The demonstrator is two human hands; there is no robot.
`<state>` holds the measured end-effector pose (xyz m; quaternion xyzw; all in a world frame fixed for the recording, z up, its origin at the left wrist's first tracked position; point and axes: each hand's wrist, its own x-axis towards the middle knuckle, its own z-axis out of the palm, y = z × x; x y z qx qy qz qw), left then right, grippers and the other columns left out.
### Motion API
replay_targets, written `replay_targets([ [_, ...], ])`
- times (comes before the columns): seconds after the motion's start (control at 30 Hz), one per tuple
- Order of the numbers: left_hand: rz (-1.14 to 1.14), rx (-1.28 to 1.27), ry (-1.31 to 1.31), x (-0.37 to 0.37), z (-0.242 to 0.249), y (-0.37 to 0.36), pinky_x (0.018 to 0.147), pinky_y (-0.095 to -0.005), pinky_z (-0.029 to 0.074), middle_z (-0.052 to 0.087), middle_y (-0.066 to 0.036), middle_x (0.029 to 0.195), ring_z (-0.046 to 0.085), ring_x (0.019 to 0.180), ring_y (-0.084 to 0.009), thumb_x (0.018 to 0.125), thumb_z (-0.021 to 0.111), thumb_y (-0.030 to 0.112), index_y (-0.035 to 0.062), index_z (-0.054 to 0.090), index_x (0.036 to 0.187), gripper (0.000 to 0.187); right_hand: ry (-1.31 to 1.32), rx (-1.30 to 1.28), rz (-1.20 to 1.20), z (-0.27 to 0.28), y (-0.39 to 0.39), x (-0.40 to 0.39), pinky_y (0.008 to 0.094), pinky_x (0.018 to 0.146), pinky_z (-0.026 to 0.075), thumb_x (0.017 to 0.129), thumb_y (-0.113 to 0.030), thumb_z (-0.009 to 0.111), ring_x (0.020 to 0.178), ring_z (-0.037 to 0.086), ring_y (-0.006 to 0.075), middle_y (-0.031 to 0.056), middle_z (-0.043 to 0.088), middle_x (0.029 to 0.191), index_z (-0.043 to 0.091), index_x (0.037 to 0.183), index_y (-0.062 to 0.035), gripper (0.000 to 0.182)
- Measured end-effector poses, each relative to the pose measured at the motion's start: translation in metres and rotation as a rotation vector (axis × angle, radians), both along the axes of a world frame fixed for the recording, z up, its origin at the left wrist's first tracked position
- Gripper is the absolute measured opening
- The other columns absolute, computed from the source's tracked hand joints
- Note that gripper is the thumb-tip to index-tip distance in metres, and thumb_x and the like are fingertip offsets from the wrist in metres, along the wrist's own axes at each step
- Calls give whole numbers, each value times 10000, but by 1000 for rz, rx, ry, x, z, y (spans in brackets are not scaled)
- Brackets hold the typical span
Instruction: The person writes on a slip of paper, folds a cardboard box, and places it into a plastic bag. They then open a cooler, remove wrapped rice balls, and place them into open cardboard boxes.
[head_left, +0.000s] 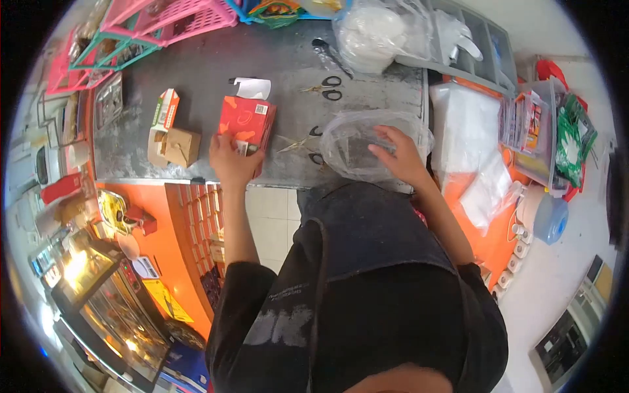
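While the left hand (230,160) clamps the near edge of a red printed carton (247,122) standing on the grey worktop (196,72), its fingers curled round the box and its thumb on the side, the right hand (398,157) lies spread and nearly flat on a clear plastic bag (357,145) just to the right, palm down and fingers pressing the film rather than gripping it. Judging from this, the step in hand looks like packing: the carton is held ready and the bag is being steadied or felt for its mouth. The next move would call for pinching the film open with the right fingers while the left tilts or lifts the carton toward it, since the bag is limp and could slide on the smooth top. Between carton and bag lies a pair of scissors (301,143), its blades pointing left and its handles partly under the bag's edge, so a sweep of the carton could catch it. A second pair of scissors (325,88) lies farther off, near a white label roll (252,87). To the left sit a small brown cardboard box (182,146) and an orange and green carton (164,109), well apart from the hands. A stack of white plastic bags (466,124) rests to the right.
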<state>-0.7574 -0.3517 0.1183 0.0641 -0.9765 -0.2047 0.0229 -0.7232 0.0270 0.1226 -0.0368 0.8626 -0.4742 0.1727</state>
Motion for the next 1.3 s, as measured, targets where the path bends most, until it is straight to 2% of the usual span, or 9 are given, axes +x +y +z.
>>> replay_targets([
  [0.03, -46, 83, -24, 2, 23, 11, 812, -459, 437, 550, -180, 1015, 542, 981, -359, 484, 825, 215, 48, 525, 897, 537, 0, 6, -22, 7, -13, -2, 361, 994, 425, 861, -231, 695, 1174, 533, 266, 166, 542, 1262, 470, 1339, -16, 570],
  [0.1, -258, 122, 63, 11, 72, 52, 844, -467, 422, 535, -192, 1069, 527, 1007, -373, 487, 818, 204, 50, 527, 895, 525, -254, -706, -334, 21, -29, -5, 336, 972, 437, 885, -188, 680, 1118, 560, 209, 145, 579, 1201, 446, 1359, -35, 550],
  [0.23, -579, 178, 59, 21, 102, 120, 941, -498, 360, 471, -219, 1228, 473, 1099, -406, 491, 804, 193, 55, 539, 892, 501, -475, -1061, -446, 38, -8, -11, 324, 960, 437, 903, -149, 654, 1076, 578, 198, 125, 608, 1149, 414, 1379, -40, 545],
  [0.3, -648, 195, 6, 22, 94, 150, 956, -499, 349, 465, -218, 1236, 462, 1117, -398, 486, 805, 200, 55, 541, 888, 503, -87, -576, -481, 44, 13, -1, 304, 883, 477, 924, -135, 614, 993, 612, 178, 108, 644, 1055, 452, 1341, -16, 463],
  [0.53, -925, 168, -35, 14, 35, 223, 1009, -508, 312, 450, -227, 1282, 424, 1201, -383, 476, 828, 254, 52, 581, 978, 595, 151, -186, -847, 5, 88, 52, 250, 703, 498, 914, -46, 549, 813, 629, 130, 99, 666, 922, 594, 1157, 14, 255],
  [0.6, -966, 159, -49, 11, 9, 237, 1019, -517, 305, 439, -234, 1307, 415, 1220, -386, 479, 837, 273, 53, 587, 1004, 621, 358, -23, -818, 9, 78, 57, 317, 760, 521, 879, 6, 515, 859, 661, 218, 159, 675, 946, 621, 1053, 40, 207],
  [0.83, -919, 173, 7, 16, -50, 241, 1108, -573, 227, 397, -234, 1369, 344, 1308, -419, 498, 842, 258, 50, 565, 1064, 664, 562, 278, -326, -41, 41, 72, 440, 928, 451, 781, -35, 632, 1063, 572, 380, 172, 606, 1129, 598, 1034, -29, 255],
  [1.13, -719, 606, 29, 24, -29, 247, 1077, -557, 280, 451, -211, 1338, 406, 1268, -402, 717, 679, 125, 54, 525, 1251, 561, 565, 396, -56, -48, 36, 73, 475, 1004, 370, 767, -206, 717, 1175, 495, 314, 128, 535, 1250, 594, 1074, -65, 359],
  [1.3, -979, 257, 129, 13, -55, 262, 1071, -494, 314, 494, -156, 1328, 422, 1279, -342, 800, 606, 97, 59, 588, 1204, 407, 546, 387, 66, -40, 50, 69, 447, 982, 391, 782, -203, 710, 1133, 522, 304, 118, 577, 1166, 609, 1062, -53, 333],
])
